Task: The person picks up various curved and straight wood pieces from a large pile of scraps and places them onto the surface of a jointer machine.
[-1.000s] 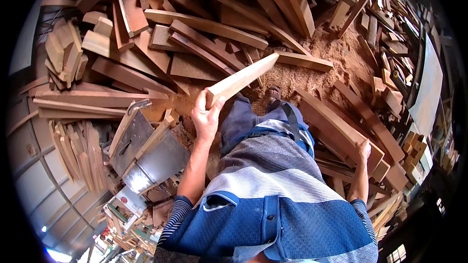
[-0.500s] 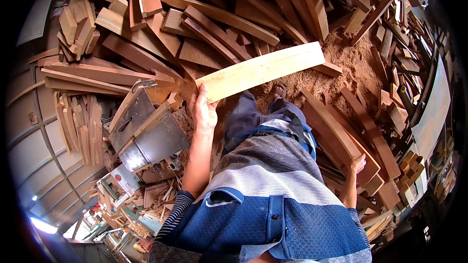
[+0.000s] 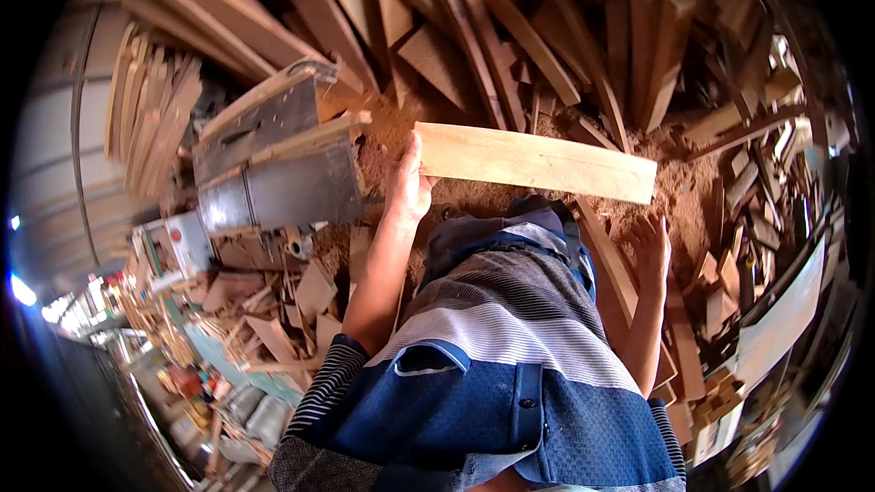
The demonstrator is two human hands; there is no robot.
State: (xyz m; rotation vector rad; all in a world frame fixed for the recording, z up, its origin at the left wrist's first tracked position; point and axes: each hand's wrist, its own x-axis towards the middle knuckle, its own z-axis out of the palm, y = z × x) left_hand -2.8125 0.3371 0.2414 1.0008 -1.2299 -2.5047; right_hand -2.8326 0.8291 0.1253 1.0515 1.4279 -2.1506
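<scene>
A pale wooden board [image 3: 538,162] stretches across in front of me, lying nearly level. My left hand [image 3: 410,184] is closed around its left end, with the thumb over the near face. Just below the board's right end is my right hand [image 3: 651,244], its fingers spread and nothing in it. That hand looks close to the board, but whether it touches cannot be made out. Beside my right forearm leans a long brown plank [image 3: 609,260], partly hidden behind the arm.
To my left stands a woodworking machine with a grey metal table [image 3: 301,191]. Stacked planks [image 3: 150,118] lie beyond it. Many brown timber pieces [image 3: 474,46] are heaped ahead, with sawdust [image 3: 684,187] on the floor. A grey sheet [image 3: 782,314] leans at the right.
My right hand has let go of the brown plank and risen toward the board's right end. The board's right end has tipped down, and my view has turned left.
</scene>
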